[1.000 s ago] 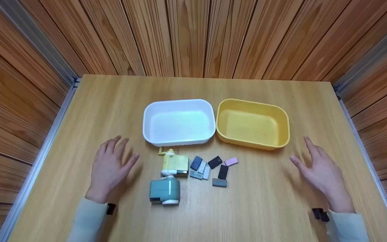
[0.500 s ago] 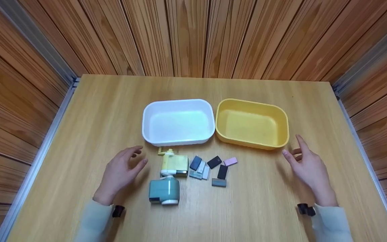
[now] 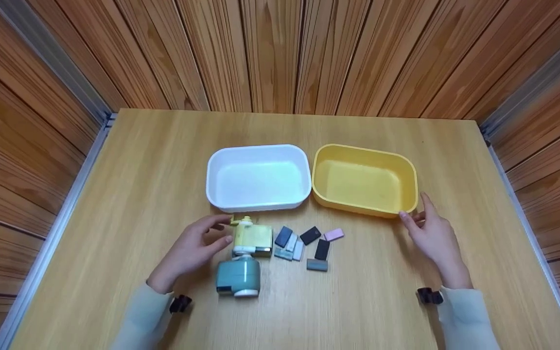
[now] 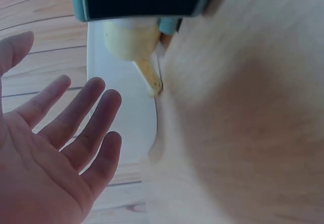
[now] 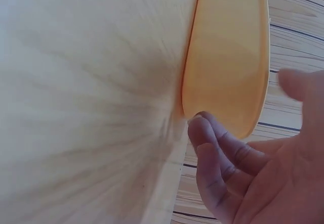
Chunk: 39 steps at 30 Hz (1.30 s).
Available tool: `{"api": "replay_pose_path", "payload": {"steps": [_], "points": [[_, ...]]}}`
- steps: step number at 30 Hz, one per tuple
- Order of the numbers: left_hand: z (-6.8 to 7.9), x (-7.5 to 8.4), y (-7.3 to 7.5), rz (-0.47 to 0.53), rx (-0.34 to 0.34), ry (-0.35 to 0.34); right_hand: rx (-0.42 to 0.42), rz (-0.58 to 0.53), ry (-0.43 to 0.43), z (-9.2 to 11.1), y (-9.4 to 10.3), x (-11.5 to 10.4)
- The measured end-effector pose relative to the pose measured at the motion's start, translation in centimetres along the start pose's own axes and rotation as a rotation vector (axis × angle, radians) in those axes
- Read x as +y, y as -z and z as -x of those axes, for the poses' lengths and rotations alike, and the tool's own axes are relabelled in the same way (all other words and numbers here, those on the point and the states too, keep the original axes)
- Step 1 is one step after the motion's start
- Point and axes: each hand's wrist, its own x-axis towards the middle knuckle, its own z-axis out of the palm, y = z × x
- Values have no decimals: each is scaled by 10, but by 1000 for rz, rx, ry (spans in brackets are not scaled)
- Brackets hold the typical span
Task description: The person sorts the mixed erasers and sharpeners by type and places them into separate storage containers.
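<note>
My left hand [image 3: 193, 250] reaches in from the left, fingers apart, fingertips right at the crank of a pale yellow boxy crank device [image 3: 254, 236] that looks like a pencil sharpener. In the left wrist view that hand [image 4: 66, 138] holds nothing. A teal boxy device [image 3: 238, 276] with white round ends stands just in front of the yellow one. My right hand [image 3: 433, 238] is at the near right corner of a yellow bin [image 3: 365, 210], thumb overlapping its rim. In the right wrist view its fingers bend loosely beside the bin's end wall [image 5: 228, 82].
A white bin [image 3: 259, 204] stands left of the yellow bin, side by side. Several small blocks lie in front of them: dark ones [image 3: 322, 249], bluish ones [image 3: 284, 236], a grey-blue one [image 3: 317, 265] and a pink one [image 3: 334, 234]. Wood-panelled walls [image 3: 280, 53] enclose the table.
My left hand has moved right, up to the pale yellow device. My right hand has moved left to the yellow bin's corner. The bins, devices and blocks stay in place.
</note>
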Motion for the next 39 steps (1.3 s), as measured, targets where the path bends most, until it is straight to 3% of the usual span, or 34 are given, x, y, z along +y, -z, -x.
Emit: {"api": "replay_pose_path", "payload": {"steps": [7, 13, 18, 26, 33, 39], "points": [[-5, 4, -4, -20, -95, -16, -60, -52, -48, -4, -2, -1], [-6, 4, -7, -49, -137, -16, -52, -55, -42, -6, -5, -3], [-9, 5, -10, -88, -162, -13, -36, -54, -31, -10, -7, -2], [-17, 2, -11, -120, -180, 14, -50, -155, -38, -13, -9, -1], [-23, -2, -13, -202, -201, 17, -96, -238, -71, -13, -7, -2], [-28, -1, -12, -215, -229, 64, -136, -314, -92, -14, -9, -1]]}}
